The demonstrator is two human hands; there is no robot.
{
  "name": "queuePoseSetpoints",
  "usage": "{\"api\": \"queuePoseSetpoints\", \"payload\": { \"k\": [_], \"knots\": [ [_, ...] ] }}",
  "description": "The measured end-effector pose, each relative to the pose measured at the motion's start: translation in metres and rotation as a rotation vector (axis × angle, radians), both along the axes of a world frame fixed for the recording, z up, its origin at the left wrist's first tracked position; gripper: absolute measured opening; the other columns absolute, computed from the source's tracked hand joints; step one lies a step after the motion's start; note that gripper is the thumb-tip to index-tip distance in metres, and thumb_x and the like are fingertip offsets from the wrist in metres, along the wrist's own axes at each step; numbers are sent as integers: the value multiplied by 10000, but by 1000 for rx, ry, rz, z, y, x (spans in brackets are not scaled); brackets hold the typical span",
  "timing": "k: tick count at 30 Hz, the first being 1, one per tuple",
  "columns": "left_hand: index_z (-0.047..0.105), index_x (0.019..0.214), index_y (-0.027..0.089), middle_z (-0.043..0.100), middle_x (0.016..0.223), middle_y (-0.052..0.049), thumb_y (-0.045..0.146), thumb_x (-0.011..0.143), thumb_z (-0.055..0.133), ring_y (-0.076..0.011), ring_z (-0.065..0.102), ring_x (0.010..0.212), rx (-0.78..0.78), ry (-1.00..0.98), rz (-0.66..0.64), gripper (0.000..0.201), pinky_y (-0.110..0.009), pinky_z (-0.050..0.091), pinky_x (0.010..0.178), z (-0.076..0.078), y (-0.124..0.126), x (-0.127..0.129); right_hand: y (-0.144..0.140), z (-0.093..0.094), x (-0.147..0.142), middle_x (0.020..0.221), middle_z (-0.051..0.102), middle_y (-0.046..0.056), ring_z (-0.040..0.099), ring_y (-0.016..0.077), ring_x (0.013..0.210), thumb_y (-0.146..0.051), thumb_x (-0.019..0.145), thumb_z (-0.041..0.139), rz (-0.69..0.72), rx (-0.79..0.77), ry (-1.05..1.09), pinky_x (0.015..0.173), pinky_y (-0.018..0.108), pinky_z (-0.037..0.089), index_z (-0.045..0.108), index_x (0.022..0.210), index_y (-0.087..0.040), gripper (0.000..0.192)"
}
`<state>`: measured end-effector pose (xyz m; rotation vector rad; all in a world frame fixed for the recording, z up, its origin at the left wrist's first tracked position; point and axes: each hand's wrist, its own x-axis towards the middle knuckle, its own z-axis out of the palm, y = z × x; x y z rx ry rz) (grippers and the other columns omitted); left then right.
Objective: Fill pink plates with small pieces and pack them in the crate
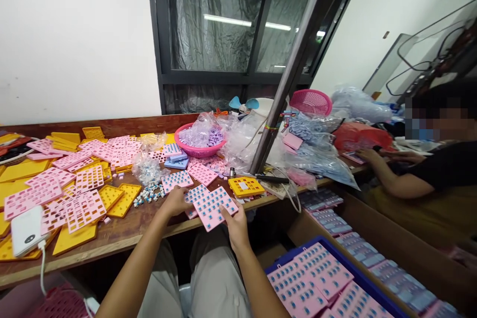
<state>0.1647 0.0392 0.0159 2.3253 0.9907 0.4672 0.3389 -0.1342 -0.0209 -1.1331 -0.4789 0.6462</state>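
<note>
Just past the table's front edge, my right hand [236, 223] pinches the lower right corner of a pink panel [213, 207] dotted with rows of small blue pieces. My left hand [178, 202] is closed on the left side of a second, similar pink panel [197, 192], partly covered by the first. Part of another pink piece shows under them. A further pink panel with blue pieces [176, 180] lies on the table beyond my left hand. Small white-and-blue pieces [149, 193] are heaped to its left, by a clear plastic bag [145, 169].
Pink grid panels [87, 208] and yellow plates [124, 199] cover the left, with a white power bank [28, 232]. A metal post [286, 79] rises from the table. A blue crate [274, 264] of finished-looking panels stands low right. A co-worker [421, 179] sits at far right.
</note>
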Motion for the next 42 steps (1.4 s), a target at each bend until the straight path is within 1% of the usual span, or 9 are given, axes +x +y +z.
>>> {"api": "queuePoseSetpoints", "payload": {
  "k": [9, 15, 19, 24, 29, 31, 35, 39, 42],
  "knots": [
    [702, 804, 144, 730, 777, -71, 614, 750, 631, -257, 671, 748, -329, -88, -28, 478, -316, 509, 638, 24, 7, -2, 12, -2, 2, 1130, 702, 94, 636, 284, 1071, -464, 680, 832, -23, -96, -263, 925, 443, 535, 569, 1193, -204, 633],
    [673, 926, 147, 751, 798, -68, 551, 499, 871, -256, 692, 717, -429, -146, -88, 620, -296, 529, 588, 47, -23, 12, 10, 1, -8, 1097, 699, 56, 652, 257, 1024, -437, 633, 880, 18, 27, -178, 919, 414, 536, 541, 1191, -230, 684],
    [642, 1058, 144, 748, 940, -86, 625, 627, 794, -257, 706, 800, -517, -358, -65, 664, -333, 578, 683, 57, -54, 4, 6, 10, -19, 1154, 687, 64, 657, 249, 1058, -472, 677, 858, -40, 221, -26, 956, 414, 528, 476, 1220, -244, 702],
    [572, 1256, 192, 711, 1067, -67, 653, 778, 680, -258, 679, 943, -545, -560, -22, 673, -342, 579, 779, 49, -85, -13, 5, 16, -32, 1169, 693, 67, 652, 250, 1099, -520, 661, 866, -71, 279, 73, 1014, 417, 500, 501, 1197, -240, 706],
    [609, 1170, 188, 697, 1028, -65, 650, 861, 584, -256, 652, 963, -551, -467, -93, 557, -345, 554, 822, 30, -104, -22, -5, 17, -49, 1085, 735, 94, 678, 286, 1085, -665, 754, 726, 222, 212, 398, 912, 424, 558, 599, 1136, -203, 613],
    [613, 1178, 190, 693, 1082, -77, 642, 860, 585, -272, 644, 1000, -504, -399, -130, 553, -369, 544, 857, 26, -112, -22, -10, 18, -53, 1050, 746, 93, 689, 291, 1062, -671, 770, 709, 211, 195, 439, 891, 427, 569, 614, 1125, -201, 597],
    [593, 1214, 190, 695, 1124, -83, 573, 791, 695, -287, 649, 1000, -359, -323, -121, 579, -386, 528, 867, 22, -127, -18, -21, 27, -50, 1113, 736, 77, 682, 276, 1083, -658, 808, 681, 144, 172, 357, 937, 428, 551, 603, 1157, -226, 561],
    [605, 1188, 175, 712, 1055, -87, 559, 868, 585, -268, 664, 923, -322, -375, -121, 500, -376, 531, 817, 18, -146, -8, -59, 50, -28, 1198, 706, 78, 644, 278, 1163, -618, 820, 691, 431, 90, 184, 993, 450, 519, 572, 1254, -238, 589],
    [626, 1210, 224, 724, 1062, -82, 550, 817, 654, -266, 673, 896, -287, -263, -318, 512, -366, 540, 780, 17, -161, -4, -116, 67, 2, 1248, 689, 79, 657, 275, 1140, -358, 627, 913, 526, -17, 20, 1023, 444, 501, 549, 1281, -227, 759]
  ]
}}
